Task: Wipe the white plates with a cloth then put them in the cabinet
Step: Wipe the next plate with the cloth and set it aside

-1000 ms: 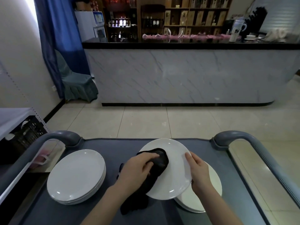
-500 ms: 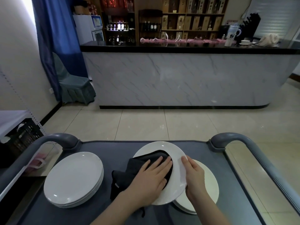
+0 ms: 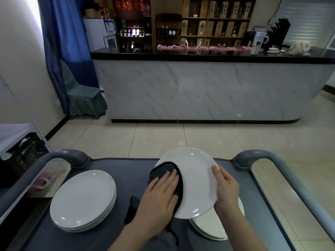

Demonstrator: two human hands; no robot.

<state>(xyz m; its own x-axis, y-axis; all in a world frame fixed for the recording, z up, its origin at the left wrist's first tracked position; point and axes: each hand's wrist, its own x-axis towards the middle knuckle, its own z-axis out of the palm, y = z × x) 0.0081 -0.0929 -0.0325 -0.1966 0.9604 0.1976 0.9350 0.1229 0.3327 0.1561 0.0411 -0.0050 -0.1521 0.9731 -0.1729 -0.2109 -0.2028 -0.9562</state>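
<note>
A white plate (image 3: 194, 178) is held tilted above the grey cart top (image 3: 132, 171). My right hand (image 3: 225, 189) grips its right rim. My left hand (image 3: 159, 196) lies flat on a black cloth (image 3: 164, 171), pressing it against the plate's left side. Part of the cloth hangs below my left hand. A stack of white plates (image 3: 83, 200) sits on the cart's left side. Another stack of white plates (image 3: 215, 227) lies under the held plate at the right, partly hidden by my right hand.
The cart has curved grey handles at the left (image 3: 59, 156) and at the right (image 3: 262, 156). A black crate (image 3: 23, 156) stands to the left. Beyond the tiled floor is a marble-fronted counter (image 3: 199, 87), with a covered chair (image 3: 81, 96) by a blue curtain.
My left hand went from bunched on the cloth to flat, and slid the cloth toward the plate's left edge. The plate is tilted up more.
</note>
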